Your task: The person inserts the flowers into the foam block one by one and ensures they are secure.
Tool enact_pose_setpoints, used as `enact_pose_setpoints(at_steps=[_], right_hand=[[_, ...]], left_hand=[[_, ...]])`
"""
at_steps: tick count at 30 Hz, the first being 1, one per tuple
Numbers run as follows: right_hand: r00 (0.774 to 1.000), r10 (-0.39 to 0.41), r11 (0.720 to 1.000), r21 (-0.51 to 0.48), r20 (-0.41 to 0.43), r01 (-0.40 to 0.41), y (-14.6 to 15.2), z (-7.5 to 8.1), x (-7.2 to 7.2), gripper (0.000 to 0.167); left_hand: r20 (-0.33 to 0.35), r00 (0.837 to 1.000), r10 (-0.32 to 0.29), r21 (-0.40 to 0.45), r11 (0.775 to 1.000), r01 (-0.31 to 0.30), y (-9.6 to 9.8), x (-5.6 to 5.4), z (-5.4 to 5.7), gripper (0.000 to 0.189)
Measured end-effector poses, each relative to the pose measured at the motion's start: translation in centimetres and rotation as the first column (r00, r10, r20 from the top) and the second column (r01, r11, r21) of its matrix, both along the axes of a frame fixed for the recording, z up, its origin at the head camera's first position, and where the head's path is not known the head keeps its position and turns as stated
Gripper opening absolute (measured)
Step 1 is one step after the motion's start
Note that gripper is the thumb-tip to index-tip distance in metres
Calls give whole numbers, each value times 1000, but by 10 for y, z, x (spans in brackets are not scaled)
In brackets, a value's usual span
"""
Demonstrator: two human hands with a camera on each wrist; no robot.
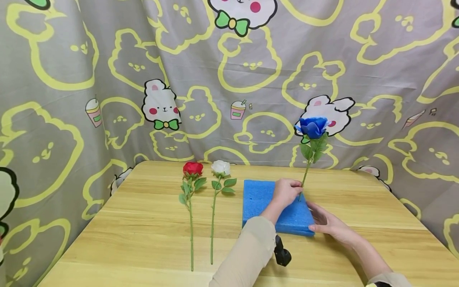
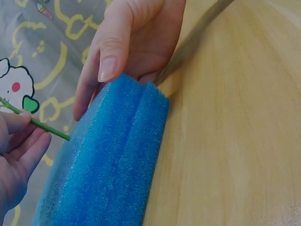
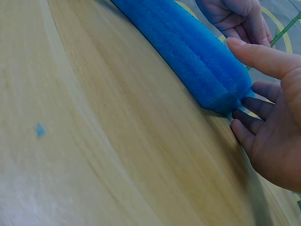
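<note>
My left hand [image 1: 287,193] pinches the green stem of a blue artificial rose [image 1: 312,127] low down, between thumb and fingers. The rose stands nearly upright, leaning slightly right, with its stem's lower end at the top of a blue foam block [image 1: 259,201]. In the left wrist view, the stem [image 2: 51,130] meets the foam's face just past the fingertips. My right hand [image 1: 331,227] rests at the block's right side, thumb by the front corner. The right wrist view shows its fingers [image 3: 258,106] loosely extended against the foam's end.
Left of the block, a red rose [image 1: 193,169] and a white rose [image 1: 220,168] lie side by side on the wooden table [image 1: 143,231]. A patterned curtain [image 1: 201,71] hangs behind the table. A small blue crumb [image 3: 39,129] lies on the tabletop.
</note>
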State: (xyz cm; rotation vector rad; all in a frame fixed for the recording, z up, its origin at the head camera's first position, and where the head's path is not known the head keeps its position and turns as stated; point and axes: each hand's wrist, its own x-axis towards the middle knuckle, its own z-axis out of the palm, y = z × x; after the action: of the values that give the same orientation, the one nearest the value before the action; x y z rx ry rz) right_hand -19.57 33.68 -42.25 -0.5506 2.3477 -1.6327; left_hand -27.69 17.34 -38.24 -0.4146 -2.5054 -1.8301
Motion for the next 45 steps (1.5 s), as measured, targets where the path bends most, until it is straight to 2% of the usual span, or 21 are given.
enact_pose_setpoints(at_steps=[11, 20, 24, 33, 37, 40, 45], right_hand=[[1000, 5, 1000, -22, -3, -5, 0, -1, 0, 75], [1000, 2, 1000, -22, 0, -2, 3, -3, -1, 75], [1000, 3, 1000, -21, -1, -3, 2, -4, -2, 75], [1000, 4, 1000, -22, -4, -4, 2, -3, -2, 75], [1000, 7, 1000, -26, -3, -7, 3, -4, -2, 74], [1000, 10, 1000, -25, 2, -10, 3, -4, -2, 74], [1000, 11, 1000, -22, 12, -10, 2, -2, -1, 74]], left_hand=[[20, 1000, -3, -88, 996, 5, 0, 4, 6, 8], [-1, 1000, -14, -152, 988, 14, 0, 3, 3, 7], [22, 1000, -7, -150, 989, 10, 1, 4, -1, 7], [67, 998, -16, -70, 997, 21, 0, 3, -2, 7], [52, 998, -26, -93, 995, 31, -1, 3, -2, 7], [25, 999, -33, -141, 989, 37, -2, 3, -1, 7], [30, 999, -44, -173, 984, 48, -4, 3, 3, 7]])
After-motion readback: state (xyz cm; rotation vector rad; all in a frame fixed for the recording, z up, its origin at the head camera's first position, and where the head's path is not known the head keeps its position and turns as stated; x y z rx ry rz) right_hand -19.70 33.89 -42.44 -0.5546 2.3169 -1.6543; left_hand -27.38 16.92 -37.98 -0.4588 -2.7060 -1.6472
